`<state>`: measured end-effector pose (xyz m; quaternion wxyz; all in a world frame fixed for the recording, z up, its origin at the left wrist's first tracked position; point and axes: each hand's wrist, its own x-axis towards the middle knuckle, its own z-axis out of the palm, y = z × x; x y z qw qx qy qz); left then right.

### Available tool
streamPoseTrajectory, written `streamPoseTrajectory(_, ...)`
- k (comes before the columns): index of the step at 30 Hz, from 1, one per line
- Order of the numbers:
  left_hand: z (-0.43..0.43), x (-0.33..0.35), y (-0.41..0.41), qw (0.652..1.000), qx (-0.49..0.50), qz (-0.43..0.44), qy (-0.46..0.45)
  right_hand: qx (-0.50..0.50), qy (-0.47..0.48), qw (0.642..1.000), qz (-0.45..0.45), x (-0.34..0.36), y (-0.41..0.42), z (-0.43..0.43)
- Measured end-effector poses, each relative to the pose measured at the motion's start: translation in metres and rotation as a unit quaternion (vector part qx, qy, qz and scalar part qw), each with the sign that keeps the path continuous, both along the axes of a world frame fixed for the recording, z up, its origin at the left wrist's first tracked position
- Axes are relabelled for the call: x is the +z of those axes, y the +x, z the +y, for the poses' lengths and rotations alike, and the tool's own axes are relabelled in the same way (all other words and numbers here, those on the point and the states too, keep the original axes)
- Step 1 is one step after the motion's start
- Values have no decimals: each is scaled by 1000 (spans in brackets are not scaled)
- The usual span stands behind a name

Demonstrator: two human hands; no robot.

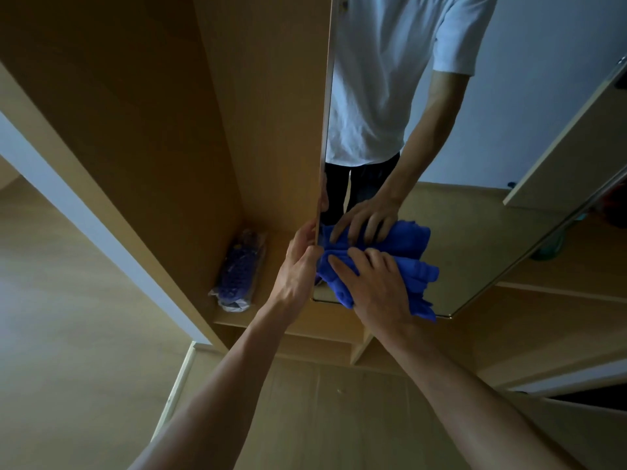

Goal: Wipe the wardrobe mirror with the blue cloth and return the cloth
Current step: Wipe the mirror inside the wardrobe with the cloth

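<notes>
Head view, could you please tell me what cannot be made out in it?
Head view:
Mirror top: cut off by the upper edge.
Glass under the blue cloth: hidden by cloth and right hand.
Left hand fingertips: behind the door edge.
Wrapped packet on shelf: too dim to identify.

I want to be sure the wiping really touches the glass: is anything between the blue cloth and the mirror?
Nothing visible does. The right hand presses the blue cloth straight onto the mirror near its lower corner; the left hand grips the door edge beside it.
</notes>
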<state>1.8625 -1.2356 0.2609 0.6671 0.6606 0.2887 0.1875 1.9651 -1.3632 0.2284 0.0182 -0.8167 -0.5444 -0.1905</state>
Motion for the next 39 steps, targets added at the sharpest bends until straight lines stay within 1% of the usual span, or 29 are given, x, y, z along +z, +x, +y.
streamPoseTrajectory(4, 5, -5, 1, 1000, 13, -7, 3, 19, 2, 1000, 15, 5, 2, 0)
streamPoseTrajectory(6, 3, -9, 1, 1000, 15, -7, -3, 20, 30, 999, 27, 13, 3, -3)
streamPoseTrajectory(10, -8, -12, 2, 1000, 20, -5, 15, 17, 100, 994, 42, 39, 7, -12)
streamPoseTrajectory(13, -14, -9, 6, 999, 19, -12, 31, 7, 124, 991, 52, 64, 14, -21)
streamPoseTrajectory(16, -19, -10, 9, 998, 23, -26, 45, 3, 150, 988, 39, 81, 23, -31)
streamPoseTrajectory(20, -25, -14, 13, 997, 42, -2, 69, 4, 180, 984, 10, 86, 33, -42)
streamPoseTrajectory(24, -30, -16, 15, 996, 49, 11, 79, 16, 159, 987, -19, 69, 40, -48)
streamPoseTrajectory(29, -32, -20, 15, 994, 62, 26, 87, 12, 99, 995, -3, 29, 42, -55)
streamPoseTrajectory(32, -33, -22, 15, 994, 65, 29, 83, 10, 63, 998, -10, 8, 46, -60)
streamPoseTrajectory(37, -33, -32, 14, 991, 67, 58, 98, 24, 49, 998, 15, 6, 48, -62)
streamPoseTrajectory(39, -36, -32, 15, 992, 62, 67, 90, 20, 64, 997, 35, 14, 49, -66)
